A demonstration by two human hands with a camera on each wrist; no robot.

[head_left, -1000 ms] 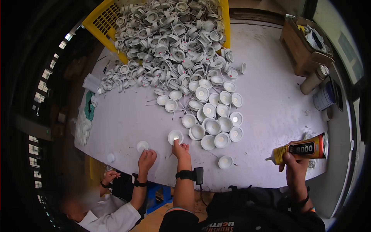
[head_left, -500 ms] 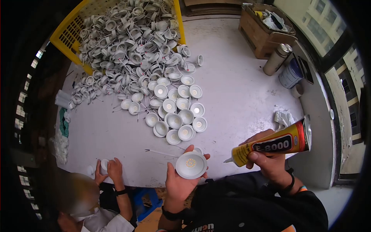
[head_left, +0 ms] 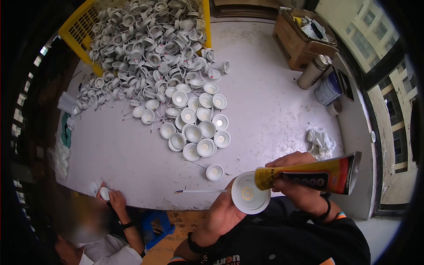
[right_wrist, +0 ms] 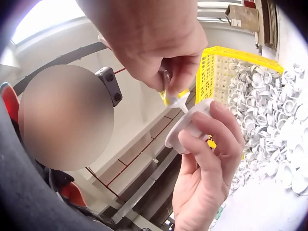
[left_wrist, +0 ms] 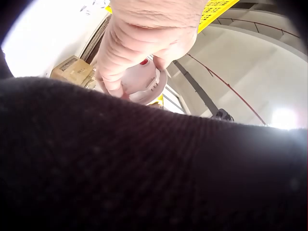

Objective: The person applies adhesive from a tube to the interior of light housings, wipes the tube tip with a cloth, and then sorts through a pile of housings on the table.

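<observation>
My left hand (head_left: 225,216) grips a round white lamp (head_left: 251,193) by its rim, its face with a dotted yellowish centre turned up; a white cable runs out to the left. In the left wrist view the fingers of my left hand (left_wrist: 144,43) curl round the lamp's back (left_wrist: 137,82). My right hand (head_left: 300,185) holds a yellow and black glue tube (head_left: 309,174) above the lamp's right edge. Its nozzle (right_wrist: 184,107) points down at the lamp's rim in the right wrist view, where actual contact is unclear.
A yellow crate (head_left: 83,33) spills a heap of white lamps (head_left: 145,57) across the table (head_left: 260,101). One lamp (head_left: 215,172) lies just beyond my left hand. Crumpled tissue (head_left: 321,143), a flask (head_left: 313,71) and a carton (head_left: 300,39) stand right. Another person (head_left: 110,247) works at left.
My left hand has brought the lamp from the table up towards me and to the right. The tube in my right hand has swung over it, its nozzle down at the lamp.
</observation>
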